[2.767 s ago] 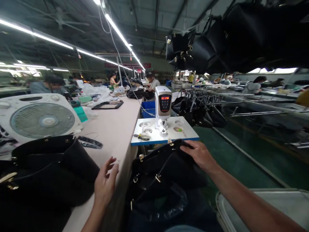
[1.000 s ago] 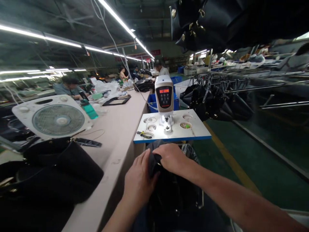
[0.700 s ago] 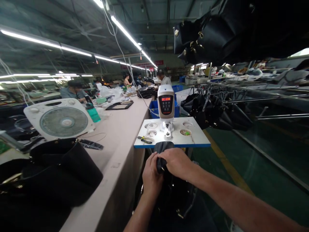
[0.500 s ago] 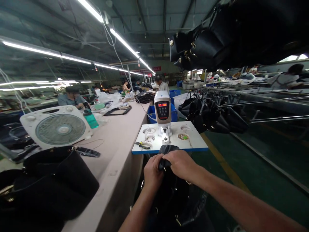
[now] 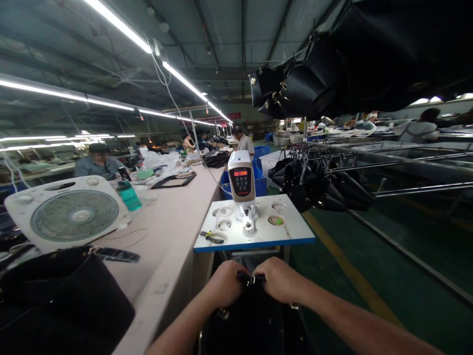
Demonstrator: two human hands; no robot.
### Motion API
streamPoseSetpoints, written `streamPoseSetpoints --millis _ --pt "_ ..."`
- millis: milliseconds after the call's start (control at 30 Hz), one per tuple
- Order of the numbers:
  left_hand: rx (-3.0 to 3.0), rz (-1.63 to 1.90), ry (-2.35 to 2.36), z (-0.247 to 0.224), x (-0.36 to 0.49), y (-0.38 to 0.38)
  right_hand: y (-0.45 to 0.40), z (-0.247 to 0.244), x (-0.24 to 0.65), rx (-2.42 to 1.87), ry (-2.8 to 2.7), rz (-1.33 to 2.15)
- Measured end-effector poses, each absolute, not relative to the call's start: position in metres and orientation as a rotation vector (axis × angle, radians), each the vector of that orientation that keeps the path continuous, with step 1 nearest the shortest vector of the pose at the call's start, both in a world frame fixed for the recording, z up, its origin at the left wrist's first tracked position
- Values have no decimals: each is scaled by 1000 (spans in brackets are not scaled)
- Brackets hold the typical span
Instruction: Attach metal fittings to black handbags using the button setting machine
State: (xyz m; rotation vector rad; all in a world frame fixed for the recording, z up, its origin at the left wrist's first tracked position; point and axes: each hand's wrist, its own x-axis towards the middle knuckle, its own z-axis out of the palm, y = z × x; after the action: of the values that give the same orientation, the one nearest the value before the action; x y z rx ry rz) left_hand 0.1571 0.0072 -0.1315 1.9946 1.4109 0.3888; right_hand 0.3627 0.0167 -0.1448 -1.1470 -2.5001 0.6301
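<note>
Low in front of me is a black handbag [image 5: 254, 320] with small gold-coloured metal fittings. My left hand [image 5: 227, 283] is closed on the left side of its upper edge. On the right side of that edge, my right hand [image 5: 279, 280] grips it too, a short gap from the left. A bit of shiny metal shows between the two hands. Just beyond them stands a white riveting or snap-setting machine [image 5: 242, 182] with a red digital display, on a white worktop [image 5: 295, 231] with a blue edge. The fingertips are partly hidden by the bag.
Pliers [image 5: 212, 237] and small cups of parts lie on the worktop. Left, a long table [image 5: 177, 202] carries a box fan [image 5: 79, 214], a teal bottle [image 5: 129, 195] and another black bag [image 5: 66, 301]. Black bags [image 5: 318, 74] hang upper right; metal rails [image 5: 424, 188] stick out below.
My hands have moved lower and slightly apart, drawing the bag back from the machine's worktop edge. The view has tilted up and shifted a little right.
</note>
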Motion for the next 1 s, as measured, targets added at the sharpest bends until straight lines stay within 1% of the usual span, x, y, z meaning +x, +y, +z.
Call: streamPoseSetpoints --millis 33,100,167,200,333,500,633,767,867,933,1000 --pt "1958 320 1351 -127 154 6 22 -141 368 -1127 -2539 780" --pt "1877 194 1212 -120 149 4 33 -137 377 -1069 -2572 1200" --pt "1794 99 1090 -116 145 1 41 -141 385 -973 -2499 1626" --pt "1759 71 1057 -116 144 -1 44 -146 388 -920 -2438 1770" --pt "1676 108 1071 -123 143 -4 46 -172 398 -848 -2237 1982" --pt "1634 302 1145 -137 146 -9 44 -189 410 -901 -2064 2156" --pt "1349 291 1044 -149 147 -9 49 -188 409 -833 -2178 2150" --pt "1099 292 955 -169 151 -4 48 -186 407 -738 -2403 1965" --pt "1016 259 929 -183 155 5 37 -181 410 -821 -2452 1808" --pt "985 244 927 -190 159 12 24 -175 413 -942 -2469 1655" --pt "961 233 925 -195 164 18 9 -169 413 -1091 -2463 1346"
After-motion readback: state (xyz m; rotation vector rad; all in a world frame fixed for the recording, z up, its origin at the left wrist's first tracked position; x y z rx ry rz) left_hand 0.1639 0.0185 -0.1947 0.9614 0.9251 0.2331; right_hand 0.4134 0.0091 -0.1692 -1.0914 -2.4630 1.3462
